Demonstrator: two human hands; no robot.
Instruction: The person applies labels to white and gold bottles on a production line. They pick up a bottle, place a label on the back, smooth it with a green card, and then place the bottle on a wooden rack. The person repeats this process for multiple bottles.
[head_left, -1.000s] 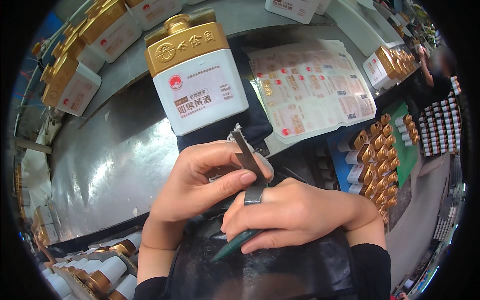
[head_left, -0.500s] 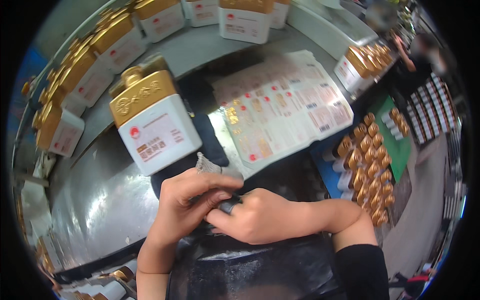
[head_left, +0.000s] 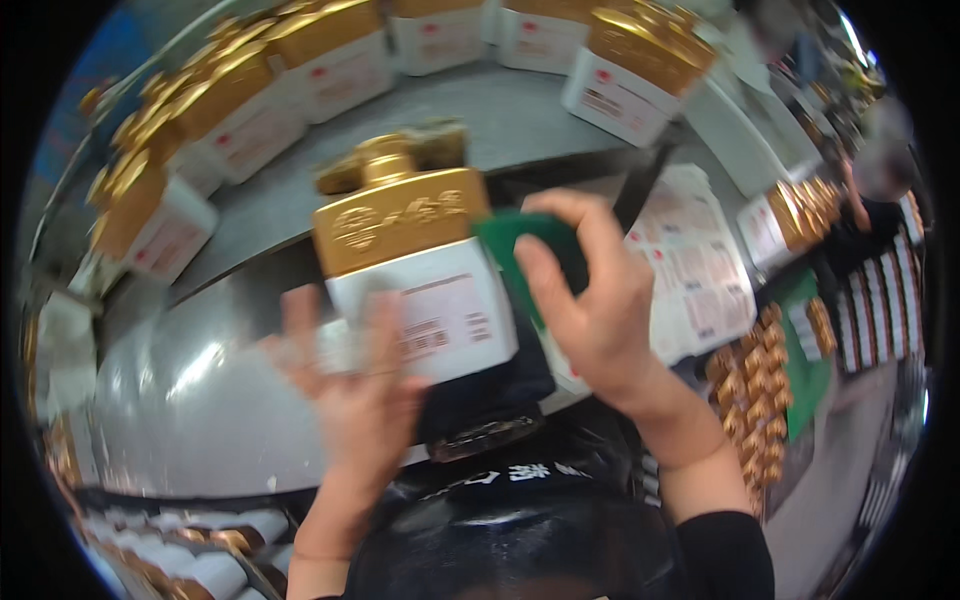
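Observation:
A flat bottle (head_left: 430,310) with a white body and an embossed gold shoulder and neck stands tilted before me on dark cloth (head_left: 500,395). Its white front carries a pale label. My left hand (head_left: 355,390), blurred by motion, has its fingers spread at the bottle's lower left. A whitish patch, perhaps a wrap around a finger, shows among those fingers, too smeared to tell. In my right hand (head_left: 600,310) a green flat pad (head_left: 525,250) is pinched between thumb and fingers, against the bottle's right edge.
Several similar gold-and-white bottles (head_left: 335,60) curve along the grey shelf at the back. To the right lies a sheet of labels (head_left: 695,270), and more gold-capped bottles (head_left: 750,400) stand beyond it. Another person (head_left: 870,220) is at the far right.
My hands were together in front of me and have come apart. The right has moved up to the bottle's side with the green pad; the left has opened beside the bottle. The view has shifted.

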